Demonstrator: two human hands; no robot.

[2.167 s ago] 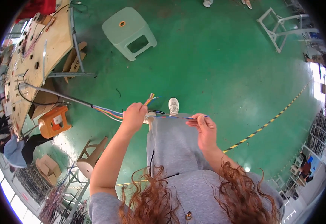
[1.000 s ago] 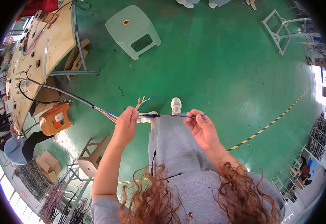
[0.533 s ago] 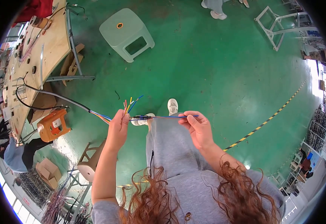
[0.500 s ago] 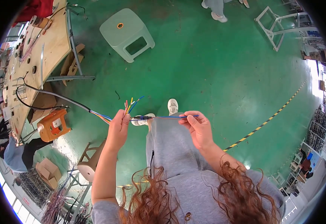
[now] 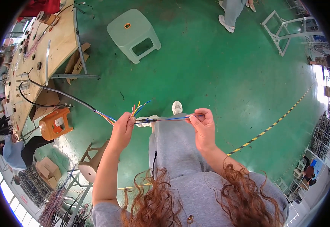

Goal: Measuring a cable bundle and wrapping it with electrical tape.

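Note:
I stand on a green floor holding a bundle of thin coloured wires (image 5: 165,119) stretched level between both hands at waist height. My left hand (image 5: 122,128) pinches the bundle where a grey cable (image 5: 64,94) ends; loose yellow, red and blue wire tips (image 5: 139,107) fan up above its fingers. My right hand (image 5: 202,125) pinches the far end of a blue and red strand. The grey cable runs left to a wooden workbench (image 5: 55,49).
A pale green plastic stool (image 5: 134,34) stands ahead. An orange box (image 5: 55,123) and a brown stool (image 5: 91,162) sit at my left. Another person's legs (image 5: 231,13) are at the top, beside a white metal frame (image 5: 286,30). A yellow-black floor stripe (image 5: 274,123) crosses right.
My left hand has slid left along the bundle and my right hand has moved slightly right, stretching the wires out. The loose tips fan out more. The other person's legs have stepped further into view.

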